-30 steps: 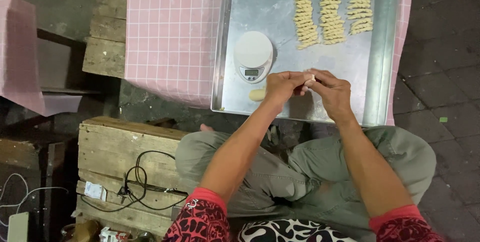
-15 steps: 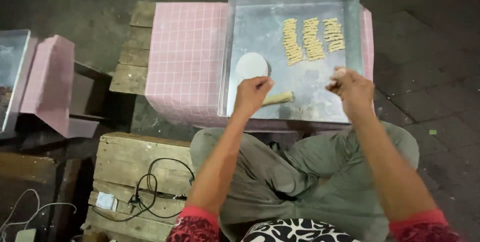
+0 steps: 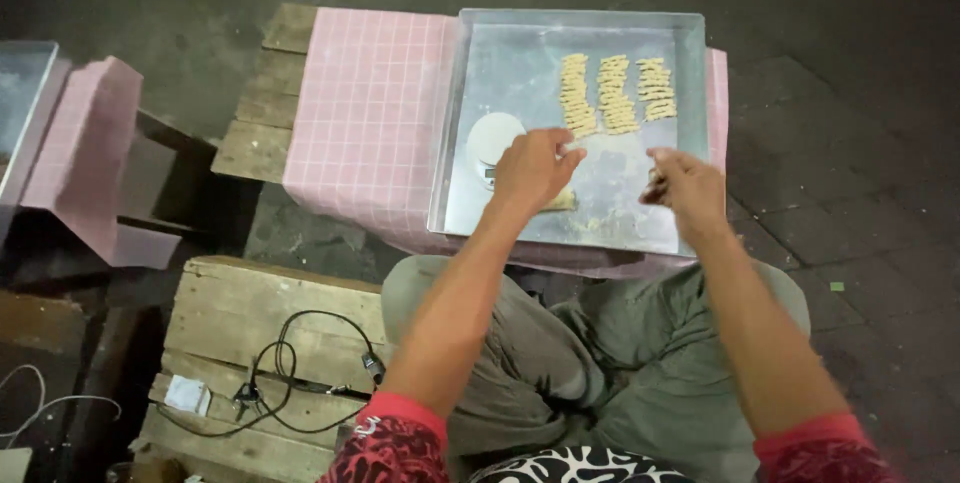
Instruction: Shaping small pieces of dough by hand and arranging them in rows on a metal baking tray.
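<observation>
A metal tray (image 3: 690, 123) sat on a pink checked cloth (image 3: 365, 113) spread over a wooden pallet (image 3: 268, 93). Three short columns of pale dough pieces (image 3: 612, 93) lay in the far half of the tray, at about 12 o'clock from both hands. A small round white scale (image 3: 490, 141) stood inside the tray near its left wall. A single roll of dough (image 3: 560, 201) lay on the tray floor close to the near edge.

The left hand (image 3: 535, 168) was over the tray with the scale just beside it at 9 o'clock and the roll at about 5 o'clock, partly hidden beneath the hand. Its fingers were curled inward and the thumb and fingertips (image 3: 570, 150) were pinched together on a small pale bit, probably dough; the bit was too small to identify firmly. The nearest column of pieces lay just beyond those fingertips at 1 o'clock.

The right hand (image 3: 685, 183) was over the tray's right half, at 3 o'clock from the left hand and apart from it. Its fingers were drawn together loosely near the thumb; motion blur prevented any finding on whether it held anything.

A second pallet (image 3: 250, 343) lay at 7 o'clock from the hands, carrying a black cable (image 3: 300, 383).
</observation>
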